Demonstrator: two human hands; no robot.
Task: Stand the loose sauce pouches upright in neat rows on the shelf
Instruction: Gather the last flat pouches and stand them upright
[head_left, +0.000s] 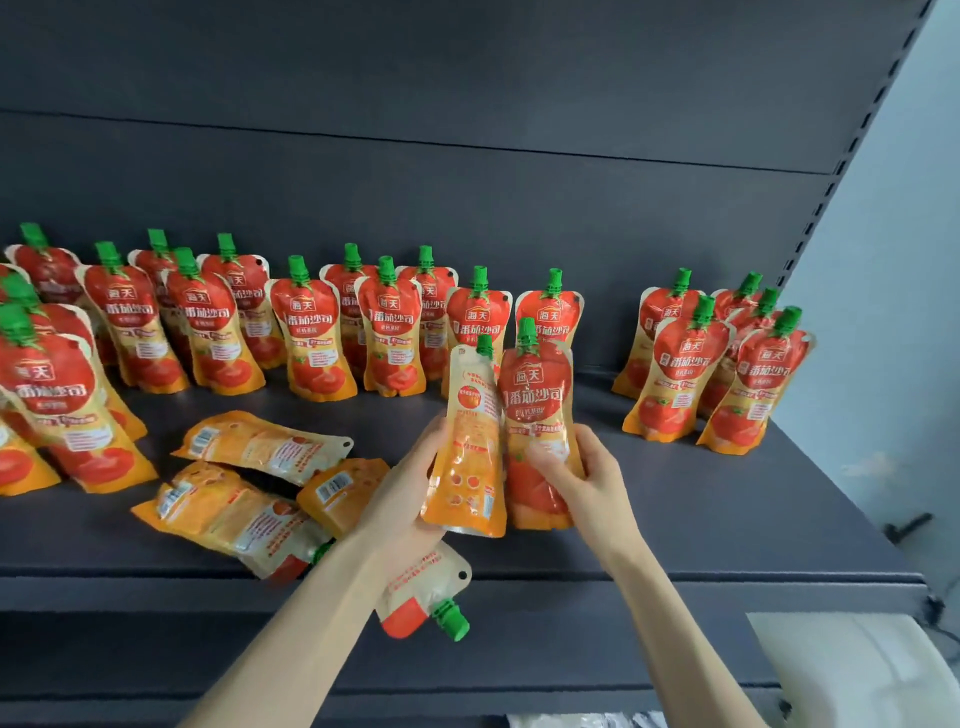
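My left hand grips a sauce pouch whose orange back faces me, held upright above the dark shelf. My right hand grips a second pouch with its red front toward me, right beside the first. Both have green caps on top. Several loose pouches lie flat at the shelf's front left, and one lies under my left forearm with its cap hanging over the front edge. Rows of upright pouches stand along the back.
A small group of upright pouches stands at the right, with a gap of bare shelf between it and the main rows. More pouches stand at the far left. The shelf's slotted upright and a pale wall bound the right side.
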